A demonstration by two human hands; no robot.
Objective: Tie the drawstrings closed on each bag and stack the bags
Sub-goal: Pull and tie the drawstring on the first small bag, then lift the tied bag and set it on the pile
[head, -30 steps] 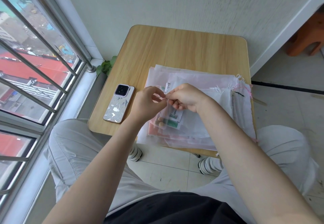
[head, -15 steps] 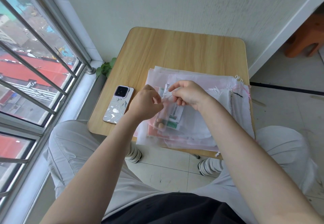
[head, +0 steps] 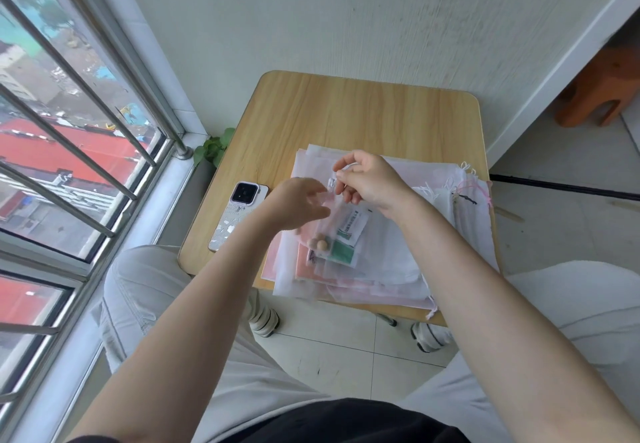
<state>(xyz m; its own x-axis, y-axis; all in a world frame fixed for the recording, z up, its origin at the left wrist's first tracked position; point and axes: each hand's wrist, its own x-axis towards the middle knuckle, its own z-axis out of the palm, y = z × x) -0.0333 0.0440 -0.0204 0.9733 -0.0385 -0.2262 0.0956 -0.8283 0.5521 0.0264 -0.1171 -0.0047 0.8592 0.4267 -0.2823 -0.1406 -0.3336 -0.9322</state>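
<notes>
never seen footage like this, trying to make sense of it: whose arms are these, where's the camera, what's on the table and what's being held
There is no machine here. The camera sits on a seated person's head, looking down at their own two bare arms. In front is a small wooden table with a pile of sheer white and pink drawstring bags. A phone lies face down to the pile's left. The right hand pinches a thin white drawstring at the mouth of a small sheer bag, which holds beads and a green-and-white packet. The left hand touches that bag's mouth; its grip is too blurred to judge.
</notes>
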